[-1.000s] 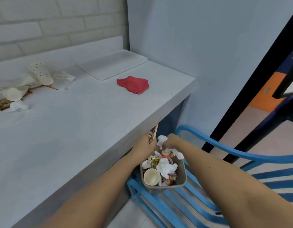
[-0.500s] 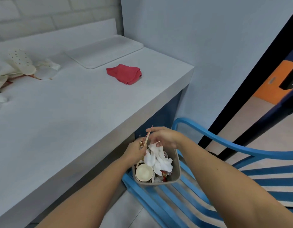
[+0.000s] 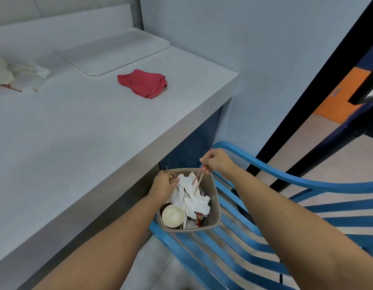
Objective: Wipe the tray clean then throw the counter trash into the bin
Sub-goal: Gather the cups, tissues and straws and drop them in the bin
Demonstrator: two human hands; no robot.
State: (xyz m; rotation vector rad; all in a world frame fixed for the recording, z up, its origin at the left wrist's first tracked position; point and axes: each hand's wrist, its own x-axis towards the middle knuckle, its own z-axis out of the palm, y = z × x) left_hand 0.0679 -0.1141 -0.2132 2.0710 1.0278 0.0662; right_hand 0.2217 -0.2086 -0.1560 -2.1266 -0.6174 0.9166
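A beige bin (image 3: pixel 215 208) stands on a blue slatted chair (image 3: pixel 254 237) beside the counter, holding crumpled white tissues (image 3: pixel 191 197) and a paper cup (image 3: pixel 173 215). My right hand (image 3: pixel 216 161) pinches a red-striped straw and a thin wooden stick (image 3: pixel 199 178), their lower ends pointing down into the bin. My left hand (image 3: pixel 163 186) is at the bin's left rim, fingers curled round a small gold-coloured scrap. On the counter lie the white tray (image 3: pixel 116 52), a red cloth (image 3: pixel 143 82) and more trash (image 3: pixel 20 74) at the far left.
The grey counter (image 3: pixel 76 132) ends in an edge just left of the bin. A light blue wall rises behind the tray. A dark door frame (image 3: pixel 319 84) slants at the right, with floor beyond it.
My right hand let go of the tissues, which now lie in the bin, and it took the straw and stick that my left hand held. The camera tilted down.
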